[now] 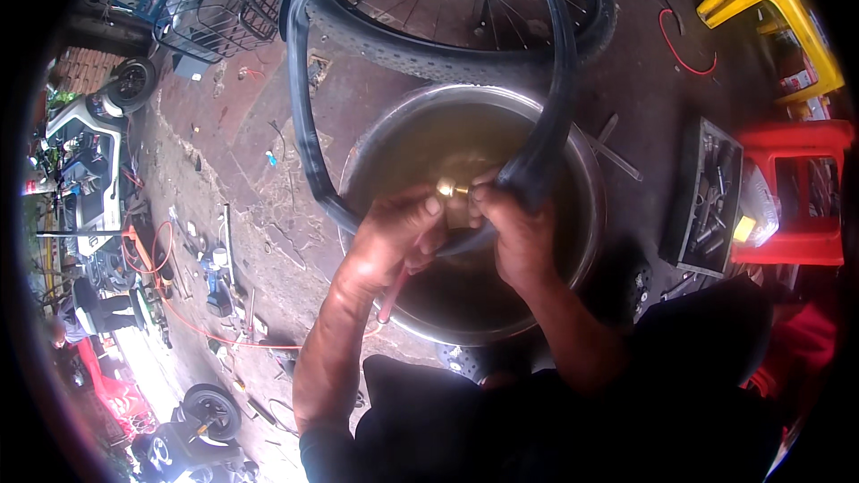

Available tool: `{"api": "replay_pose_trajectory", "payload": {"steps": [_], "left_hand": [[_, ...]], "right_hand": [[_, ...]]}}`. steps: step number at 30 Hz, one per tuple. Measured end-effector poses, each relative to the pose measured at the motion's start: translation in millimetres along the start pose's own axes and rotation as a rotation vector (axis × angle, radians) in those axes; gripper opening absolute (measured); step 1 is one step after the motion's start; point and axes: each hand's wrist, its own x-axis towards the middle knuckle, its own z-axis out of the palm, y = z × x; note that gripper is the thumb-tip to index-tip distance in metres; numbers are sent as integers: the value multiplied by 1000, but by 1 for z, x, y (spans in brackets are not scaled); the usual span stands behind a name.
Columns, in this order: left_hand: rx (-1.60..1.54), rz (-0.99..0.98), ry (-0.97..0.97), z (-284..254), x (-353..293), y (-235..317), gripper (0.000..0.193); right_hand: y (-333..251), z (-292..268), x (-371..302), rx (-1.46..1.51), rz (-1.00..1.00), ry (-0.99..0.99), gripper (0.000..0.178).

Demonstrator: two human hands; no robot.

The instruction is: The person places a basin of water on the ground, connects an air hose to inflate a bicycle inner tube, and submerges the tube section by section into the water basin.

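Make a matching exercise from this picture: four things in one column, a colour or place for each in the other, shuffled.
1. inner tube
2. basin
3. bicycle wheel
4. stool

a. red, far right
b. lying beyond the basin
c. looped over the basin, held by both hands
d. metal, holds murky water

Pairs: 1-c, 2-d, 3-b, 4-a

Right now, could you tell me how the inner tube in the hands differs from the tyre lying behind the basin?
The inner tube is thin, smooth and limp, looping up from both hands; the tyre is thick, knobbly and mounted on a spoked wheel. The inner tube is held over the metal basin; the tyre lies on the ground. Both are black rubber.
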Motion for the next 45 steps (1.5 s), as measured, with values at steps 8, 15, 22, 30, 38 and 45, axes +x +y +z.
{"api": "replay_pose_trajectory", "payload": {"steps": [8,15,22,30,38,45], "left_hand": [[252,23,179,17,-3,5,29],[379,155,200,25,4,-15,29],[607,177,126,20,11,-13,23],[1075,654,-5,4,24,-35,9],[839,118,342,-6,-22,-14,33],[733,350,977,-92,-117,-31,40]], "right_hand": [[7,-5,-5,-123,27,53,13],[29,-18,-7,-92,-41,76,11],[20,-10,-11,-9,82,138,14],[36,-13,-11,71,87,284,7],[49,-41,-4,116,223,315,15],[24,-99,16,-798,-169,600,46]]}}
